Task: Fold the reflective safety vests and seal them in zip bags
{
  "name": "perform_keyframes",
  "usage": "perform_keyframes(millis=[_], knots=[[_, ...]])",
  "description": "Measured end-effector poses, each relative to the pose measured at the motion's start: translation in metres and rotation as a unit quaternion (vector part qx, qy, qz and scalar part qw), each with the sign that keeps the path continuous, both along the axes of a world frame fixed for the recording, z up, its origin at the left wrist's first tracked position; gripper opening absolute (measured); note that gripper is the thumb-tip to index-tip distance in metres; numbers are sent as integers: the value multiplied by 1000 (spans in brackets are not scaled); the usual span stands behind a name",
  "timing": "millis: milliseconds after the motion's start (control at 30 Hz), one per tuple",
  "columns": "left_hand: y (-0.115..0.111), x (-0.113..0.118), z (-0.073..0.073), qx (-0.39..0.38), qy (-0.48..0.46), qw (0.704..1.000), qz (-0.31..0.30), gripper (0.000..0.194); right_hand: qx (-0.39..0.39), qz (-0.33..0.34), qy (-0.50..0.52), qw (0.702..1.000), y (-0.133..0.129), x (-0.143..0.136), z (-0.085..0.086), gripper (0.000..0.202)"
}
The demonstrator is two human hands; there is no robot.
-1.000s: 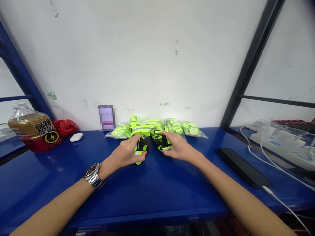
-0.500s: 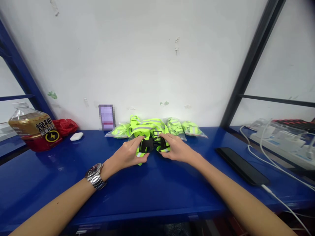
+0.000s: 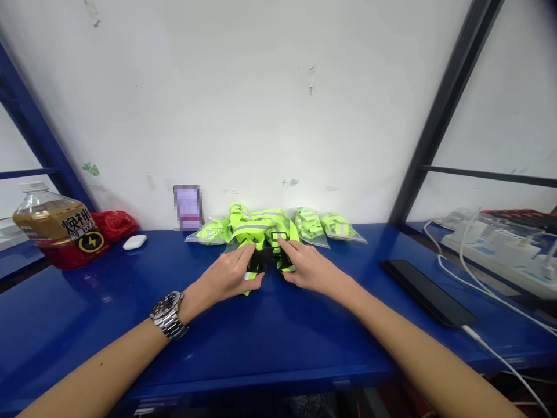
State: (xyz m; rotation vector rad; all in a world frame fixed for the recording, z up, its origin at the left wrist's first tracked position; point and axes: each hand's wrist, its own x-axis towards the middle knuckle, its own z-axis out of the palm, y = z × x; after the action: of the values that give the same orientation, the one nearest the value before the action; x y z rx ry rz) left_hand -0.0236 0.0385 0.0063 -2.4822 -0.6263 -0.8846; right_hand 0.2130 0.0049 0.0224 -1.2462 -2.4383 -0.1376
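A black plastic buckle (image 3: 262, 259) sits between my two hands, on neon-yellow reflective straps (image 3: 261, 220) heaped at the back of the blue table. My left hand (image 3: 230, 271) pinches the buckle's left part between thumb and fingers, with a strap end hanging below. On the other side, my right hand (image 3: 312, 268) grips the buckle's right part and its strap; the fingers partly cover it. The two parts lie in line and meet or nearly meet; whether they are locked together I cannot tell. A black strap slider (image 3: 278, 236) shows just above the right fingertips.
Clear bags of folded yellow straps (image 3: 342, 226) flank the heap. At left stand a drink bottle (image 3: 56, 226), a red plastic bag (image 3: 114, 225) and a white earbud case (image 3: 134, 242). A charging phone (image 3: 426, 293) and a power strip (image 3: 500, 247) with cables lie right.
My right hand has shifted slightly left and the buckle parts are closer together. Its fingers now cover more of the right part. My left hand keeps its grip.
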Motion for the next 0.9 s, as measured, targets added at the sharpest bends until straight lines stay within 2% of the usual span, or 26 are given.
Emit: perform_keyframes(millis=[133,267,333,467,500,567,633,700,767,900], knots=[[-4,5,0,-8,11,1000,6,33,-12,-6,22,1000,-1,-8,-5,105],[-8,16,0,-6,42,999,-4,29,-20,19,22,999,0,-15,-11,112],[-9,20,2,-6,49,999,-7,35,-25,11,21,999,3,-15,-12,108],[-15,24,7,24,5,999,30,47,-12,-25,56,998,10,-9,-11,82],[-19,26,7,42,-10,999,28,46,-7,-34,74,997,11,-7,-10,78],[-28,30,7,58,-6,998,-24,37,1,-46,112,993,13,-5,-8,72],[-38,37,3,25,47,993,-100,24,6,-48,153,987,13,-4,-5,69],[-43,43,-1,-37,102,985,-131,19,-2,-42,195,980,11,-4,0,65],[-41,45,-4,-99,110,984,-102,21,-22,-44,236,971,9,-3,5,63],[-26,39,-6,-200,22,980,-14,28,-59,-51,279,957,6,1,14,55]])
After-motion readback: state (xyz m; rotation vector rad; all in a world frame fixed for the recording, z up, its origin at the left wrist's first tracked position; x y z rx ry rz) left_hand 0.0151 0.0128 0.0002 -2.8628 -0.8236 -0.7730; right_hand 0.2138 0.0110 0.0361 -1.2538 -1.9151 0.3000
